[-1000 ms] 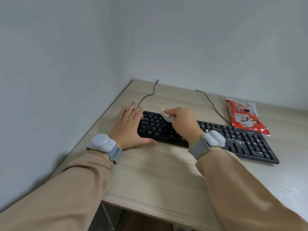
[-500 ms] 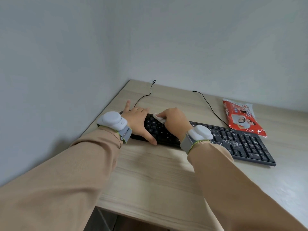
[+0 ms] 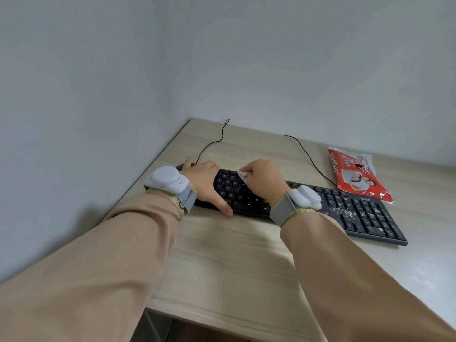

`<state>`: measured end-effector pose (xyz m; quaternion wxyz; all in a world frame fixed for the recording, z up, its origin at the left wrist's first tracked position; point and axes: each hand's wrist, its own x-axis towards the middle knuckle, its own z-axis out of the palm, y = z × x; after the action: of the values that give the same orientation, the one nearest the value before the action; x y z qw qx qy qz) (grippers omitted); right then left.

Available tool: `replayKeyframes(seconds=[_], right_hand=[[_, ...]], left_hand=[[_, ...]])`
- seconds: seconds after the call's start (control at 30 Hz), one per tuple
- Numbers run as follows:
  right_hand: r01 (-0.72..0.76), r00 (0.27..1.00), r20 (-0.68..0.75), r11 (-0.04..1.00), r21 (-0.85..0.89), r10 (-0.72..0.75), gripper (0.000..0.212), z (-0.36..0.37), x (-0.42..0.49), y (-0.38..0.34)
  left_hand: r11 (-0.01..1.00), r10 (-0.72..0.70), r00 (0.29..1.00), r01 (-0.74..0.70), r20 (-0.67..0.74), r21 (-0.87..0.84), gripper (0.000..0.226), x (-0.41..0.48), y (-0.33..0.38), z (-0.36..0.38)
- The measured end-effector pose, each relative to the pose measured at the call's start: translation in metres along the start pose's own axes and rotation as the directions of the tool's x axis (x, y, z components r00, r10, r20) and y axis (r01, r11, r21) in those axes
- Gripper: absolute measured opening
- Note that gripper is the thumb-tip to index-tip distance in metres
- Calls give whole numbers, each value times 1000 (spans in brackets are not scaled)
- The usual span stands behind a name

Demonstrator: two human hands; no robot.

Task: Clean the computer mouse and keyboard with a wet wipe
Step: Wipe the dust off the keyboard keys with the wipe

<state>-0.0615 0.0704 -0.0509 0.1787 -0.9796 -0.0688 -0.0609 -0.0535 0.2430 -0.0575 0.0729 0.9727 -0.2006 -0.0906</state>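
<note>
Wiping step: right hand [image 3: 266, 181] pinches wet wipe [image 3: 243, 173] on left end of keyboard [image 3: 357, 213], left hand [image 3: 204, 183], thumb splayed, braces it; speckled right keys probably follow.

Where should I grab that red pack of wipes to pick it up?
Probably pinch the pack across its narrow middle, coming straight down from above. It lies flat on the desk, soft and longer than wide, and both long edges look clear, though the keyboard sits close at its near end.
</note>
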Motion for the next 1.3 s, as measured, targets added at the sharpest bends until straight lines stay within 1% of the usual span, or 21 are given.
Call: replayKeyframes(seconds=[0.13, 0.3, 0.37, 0.43, 0.67, 0.77, 0.9, 1.03, 1.1, 1.3], right_hand=[[90, 995, 39, 995, 39, -91, 33, 10, 4, -28], [130, 990, 63, 990, -44, -128, 33, 12, 8, -26], [158, 987, 40, 983, -97, -155, 28, 11, 6, -18], [173, 985, -4, 979, -104, -174, 30, 10, 2, -11], [132, 989, -63, 989, -65, -136, 28, -3, -12, 14], [71, 994, -81, 995, -76, -78, 29, -7, -14, 21], [31, 994, -104, 999, -38, -35, 25, -5, -13, 13], [-30, 994, -102, 999, 25, 33, 22, 4, -4, -1], [-47, 995, -89, 998, 31, 50, 24, 10, 1, -9], [-17, 998, -66, 1000, 3, 17, 27, 21, 12, -38]], left_hand=[[1000, -5, 1000, 5, 1, -21, 116, 0, 0, -1], [1000, -13, 1000, 13, 21, -15, 117, -1, 0, -1], [1000, -12, 1000, 13, 18, -17, 116, 0, -1, -2], [1000, -10, 1000, 11, 18, -29, 117, 0, -2, -2], [999, 4, 1000, -4, 6, -51, 124, 1, -5, 3], [999, 1, 1000, -1, 7, -39, 128, 1, -5, 3], [999, 4, 1000, -4, -5, -54, 125, 1, -5, 3], [999, 4, 1000, -4, -4, -51, 128, 1, -5, 4], [999, 5, 1000, -5, -4, -45, 126, 2, -5, 3], [998, 9, 1000, -9, -8, -59, 113, 1, -3, 3]])
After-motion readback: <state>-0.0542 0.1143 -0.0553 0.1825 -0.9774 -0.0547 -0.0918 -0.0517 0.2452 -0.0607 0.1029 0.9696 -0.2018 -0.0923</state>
